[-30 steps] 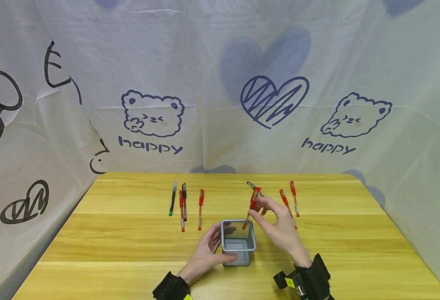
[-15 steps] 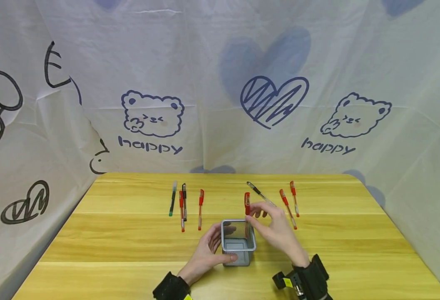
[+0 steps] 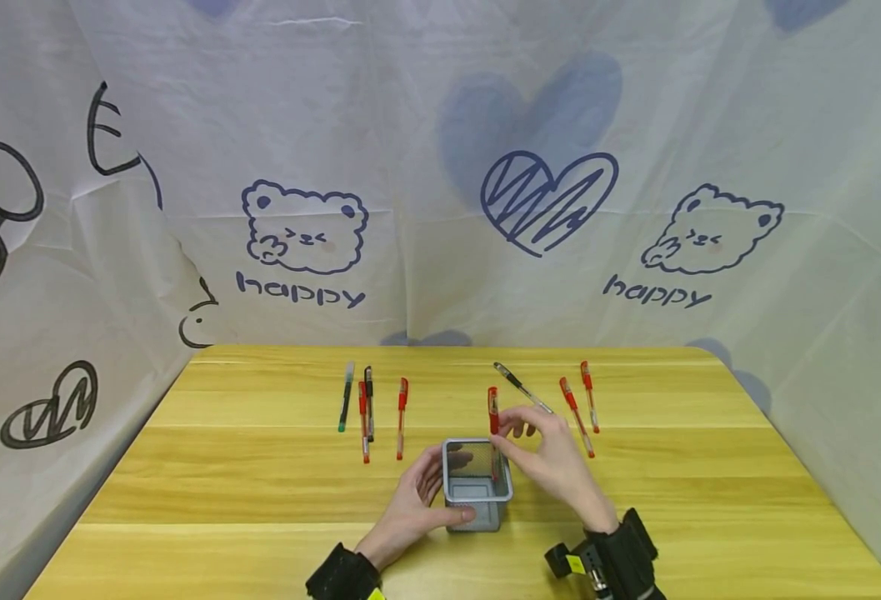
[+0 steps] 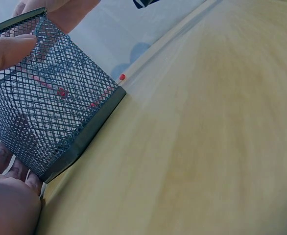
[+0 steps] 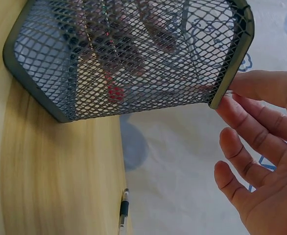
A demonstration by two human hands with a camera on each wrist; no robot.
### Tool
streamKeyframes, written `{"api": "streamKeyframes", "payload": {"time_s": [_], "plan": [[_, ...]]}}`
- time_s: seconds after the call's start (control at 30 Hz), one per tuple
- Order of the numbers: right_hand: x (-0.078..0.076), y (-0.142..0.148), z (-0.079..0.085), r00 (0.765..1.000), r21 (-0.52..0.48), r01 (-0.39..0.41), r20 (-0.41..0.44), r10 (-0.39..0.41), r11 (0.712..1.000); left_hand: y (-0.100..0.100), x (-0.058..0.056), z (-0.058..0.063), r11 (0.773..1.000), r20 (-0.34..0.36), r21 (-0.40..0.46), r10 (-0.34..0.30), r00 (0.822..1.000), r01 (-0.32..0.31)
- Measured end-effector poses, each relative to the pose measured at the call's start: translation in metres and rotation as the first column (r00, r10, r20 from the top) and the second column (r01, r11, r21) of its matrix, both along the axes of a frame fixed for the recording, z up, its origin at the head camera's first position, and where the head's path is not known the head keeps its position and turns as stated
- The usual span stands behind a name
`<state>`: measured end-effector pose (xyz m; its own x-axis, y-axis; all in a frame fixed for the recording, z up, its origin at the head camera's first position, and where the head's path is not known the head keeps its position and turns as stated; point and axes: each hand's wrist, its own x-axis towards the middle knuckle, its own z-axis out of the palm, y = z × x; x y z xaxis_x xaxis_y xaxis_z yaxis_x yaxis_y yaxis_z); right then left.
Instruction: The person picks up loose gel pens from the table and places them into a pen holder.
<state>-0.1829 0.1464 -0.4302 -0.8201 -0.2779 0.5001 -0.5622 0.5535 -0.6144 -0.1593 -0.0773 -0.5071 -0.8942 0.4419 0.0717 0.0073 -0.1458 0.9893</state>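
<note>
A square grey mesh pen holder (image 3: 488, 515) stands upright near the middle of the table. My left hand (image 3: 412, 510) grips it from the left, thumb on the front wall and fingers round the far side. Above its right back corner, my right hand (image 3: 553, 460) pinches a red gel pen (image 3: 493, 410) between thumb and index finger. The pen is upright, red cap on top, its lower part inside the holder. Through the mesh, the right wrist view shows a red tip (image 5: 116, 93) inside. The right hand's other fingers are spread loosely outside the rim.
Left of the holder lie a green-tipped pen (image 3: 346, 398), a black pen (image 3: 369, 404) and two red pens (image 3: 401, 417). On the right are another black pen (image 3: 523, 387) and two more red pens (image 3: 577, 417). A printed cloth (image 3: 440, 250) hangs behind the table.
The right hand has brought the red pen left and down into the holder, turning it from slanted to upright. Over the last half second it has barely moved. The left hand is still.
</note>
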Motion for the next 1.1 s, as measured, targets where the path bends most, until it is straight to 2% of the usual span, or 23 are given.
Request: {"api": "streamKeyframes", "payload": {"time_s": [0.2,0.33,0.5,0.77,1.1], "plan": [[0.002,0.005,0.004,0.998,-0.035,0.005,0.066,-0.003,0.999,0.0,0.0,0.0,1.0,0.003,-0.007,0.001,1.0,-0.001],[0.002,0.013,0.009,0.999,-0.093,0.012,0.049,-0.007,0.996,0.0,0.001,0.0,1.0,0.003,-0.004,0.001,1.0,-0.001],[-0.004,0.025,0.009,0.996,-0.109,0.086,0.033,-0.083,0.99,0.0,0.001,-0.001,1.0,0.0,-0.01,0.004,1.0,-0.004],[-0.028,0.04,0.007,0.984,0.002,0.157,0.09,-0.156,0.988,0.0,0.001,0.001,1.0,0.005,-0.006,0.005,1.0,-0.005],[-0.051,0.045,0.002,0.95,0.171,0.196,0.211,-0.231,0.965,0.0,0.001,0.002,1.0,0.009,0.0,0.003,1.0,-0.003]]}}
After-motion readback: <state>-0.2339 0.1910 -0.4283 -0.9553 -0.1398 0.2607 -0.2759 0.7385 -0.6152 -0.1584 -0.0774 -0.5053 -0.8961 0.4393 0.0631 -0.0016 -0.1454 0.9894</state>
